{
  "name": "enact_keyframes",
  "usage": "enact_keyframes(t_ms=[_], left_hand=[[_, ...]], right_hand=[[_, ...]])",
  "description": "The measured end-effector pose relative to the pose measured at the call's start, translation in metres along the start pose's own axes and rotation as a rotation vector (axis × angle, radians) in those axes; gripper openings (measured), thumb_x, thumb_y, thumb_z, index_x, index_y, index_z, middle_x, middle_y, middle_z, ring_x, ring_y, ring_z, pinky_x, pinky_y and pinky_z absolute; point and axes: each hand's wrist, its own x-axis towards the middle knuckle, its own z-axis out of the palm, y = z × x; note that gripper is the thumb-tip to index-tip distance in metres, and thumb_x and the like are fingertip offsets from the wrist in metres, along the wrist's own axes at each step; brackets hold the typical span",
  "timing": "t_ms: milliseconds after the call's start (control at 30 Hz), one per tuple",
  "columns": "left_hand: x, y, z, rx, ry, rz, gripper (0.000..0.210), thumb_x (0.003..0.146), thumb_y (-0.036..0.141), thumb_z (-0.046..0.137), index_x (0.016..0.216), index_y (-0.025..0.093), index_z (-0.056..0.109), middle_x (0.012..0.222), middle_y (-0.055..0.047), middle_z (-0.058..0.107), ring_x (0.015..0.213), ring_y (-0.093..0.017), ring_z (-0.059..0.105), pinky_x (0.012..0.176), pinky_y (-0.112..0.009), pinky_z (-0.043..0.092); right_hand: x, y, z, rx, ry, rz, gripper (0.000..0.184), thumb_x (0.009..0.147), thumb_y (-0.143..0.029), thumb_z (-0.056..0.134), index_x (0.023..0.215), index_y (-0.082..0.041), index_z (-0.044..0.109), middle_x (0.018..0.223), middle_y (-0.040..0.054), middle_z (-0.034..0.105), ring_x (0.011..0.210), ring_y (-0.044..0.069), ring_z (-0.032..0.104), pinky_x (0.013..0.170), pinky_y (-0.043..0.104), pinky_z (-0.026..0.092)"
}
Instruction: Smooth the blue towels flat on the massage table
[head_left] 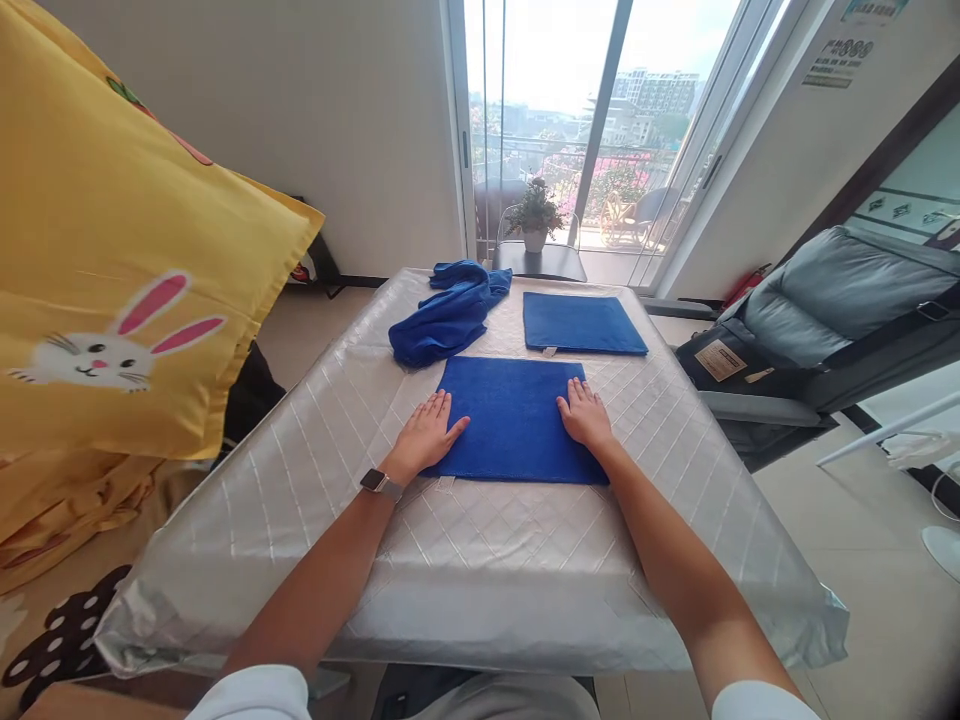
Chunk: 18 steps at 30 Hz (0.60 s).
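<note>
A folded blue towel [517, 420] lies flat and rectangular on the table in front of me, a small white label showing at its near edge. My left hand [430, 432] rests flat on its left edge, fingers stretched and thumb spread. On the right edge, my right hand [585, 412] lies palm down with its fingers extended. Farther back to the right is another neatly folded blue towel [585, 322], with a label at its near edge. A crumpled blue towel [446, 318] sits in a loose heap at the back left, close to the far edge of the towel under my hands.
A silvery quilted cloth covers the table [517, 580]. Yellow fabric with a rabbit print [150, 280] hangs at the left. Beyond the table's far edge, a potted plant [535, 215] stands on a chair [544, 262]. A grey armchair [817, 300] holds a dark bag [739, 360] at the right.
</note>
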Motion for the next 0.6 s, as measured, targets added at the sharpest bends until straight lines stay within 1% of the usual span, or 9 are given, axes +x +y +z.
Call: enact_keyframes(t_ms=[100,167,200,267,333,400,433,533,600], left_hand=[[-0.002,-0.002,-0.003,0.033,0.031,-0.090,0.087,0.104,0.064,0.013,0.158,-0.002,0.031,0.165,-0.024,0.033,0.154,-0.031,0.032,0.126,-0.043,0.025],[-0.003,0.002,-0.007,0.058,0.077,-0.150,0.088,0.103,0.064,0.012,0.156,-0.003,0.033,0.162,-0.026,0.037,0.152,-0.032,0.036,0.125,-0.045,0.028],[-0.003,0.006,-0.009,0.067,0.102,-0.149,0.089,0.103,0.064,0.011,0.156,-0.003,0.033,0.162,-0.027,0.037,0.152,-0.032,0.036,0.125,-0.045,0.028],[-0.001,0.023,-0.014,0.065,0.133,-0.053,0.088,0.103,0.064,0.011,0.157,-0.002,0.033,0.163,-0.026,0.035,0.153,-0.031,0.033,0.126,-0.044,0.027],[0.005,0.050,-0.017,0.036,0.123,0.116,0.086,0.104,0.064,0.012,0.158,0.000,0.033,0.165,-0.023,0.033,0.155,-0.029,0.030,0.127,-0.043,0.024],[0.017,0.085,-0.017,-0.008,0.094,0.269,0.082,0.104,0.063,0.015,0.158,0.004,0.035,0.165,-0.020,0.034,0.155,-0.027,0.029,0.128,-0.042,0.023],[0.025,0.104,-0.016,-0.029,0.085,0.322,0.081,0.105,0.062,0.016,0.158,0.005,0.036,0.165,-0.019,0.034,0.155,-0.027,0.029,0.128,-0.043,0.023],[0.055,0.155,-0.010,-0.084,0.058,0.406,0.076,0.106,0.058,0.015,0.158,0.006,0.036,0.165,-0.018,0.034,0.156,-0.026,0.028,0.128,-0.042,0.022],[0.074,0.178,-0.004,-0.113,0.049,0.409,0.074,0.107,0.056,0.013,0.159,0.008,0.036,0.166,-0.016,0.034,0.156,-0.024,0.027,0.128,-0.041,0.022]], right_hand=[[0.000,-0.001,-0.001,0.019,-0.001,0.000,0.067,0.108,-0.044,0.016,0.164,-0.008,0.023,0.172,0.0114,0.018,0.159,0.024,0.015,0.127,0.043,0.015],[0.000,-0.001,-0.001,0.035,0.001,-0.002,0.067,0.108,-0.043,0.016,0.164,-0.007,0.023,0.172,0.0112,0.018,0.159,0.024,0.015,0.128,0.043,0.015],[0.000,-0.002,-0.001,0.045,0.002,-0.002,0.067,0.108,-0.043,0.016,0.164,-0.007,0.023,0.172,0.0109,0.018,0.159,0.024,0.014,0.128,0.043,0.014],[-0.001,-0.002,-0.001,0.063,0.002,-0.001,0.067,0.108,-0.042,0.017,0.164,-0.007,0.023,0.172,0.0103,0.019,0.159,0.024,0.015,0.128,0.044,0.014],[-0.001,-0.003,-0.002,0.075,0.005,0.001,0.066,0.108,-0.043,0.017,0.164,-0.007,0.024,0.172,0.0100,0.019,0.159,0.024,0.015,0.128,0.043,0.014],[-0.002,-0.003,-0.002,0.079,0.009,0.001,0.066,0.108,-0.043,0.016,0.164,-0.007,0.024,0.172,0.0102,0.019,0.159,0.024,0.015,0.128,0.043,0.014],[-0.002,-0.003,-0.002,0.077,0.011,-0.001,0.066,0.108,-0.042,0.016,0.164,-0.007,0.024,0.172,0.0104,0.020,0.159,0.024,0.015,0.128,0.043,0.014],[-0.003,-0.001,-0.001,0.059,0.022,-0.022,0.065,0.108,-0.039,0.018,0.164,-0.007,0.024,0.172,0.0110,0.020,0.159,0.024,0.015,0.128,0.043,0.014],[-0.004,0.001,-0.001,0.044,0.027,-0.040,0.063,0.107,-0.037,0.019,0.164,-0.009,0.024,0.172,0.0107,0.020,0.159,0.024,0.015,0.128,0.042,0.014]])
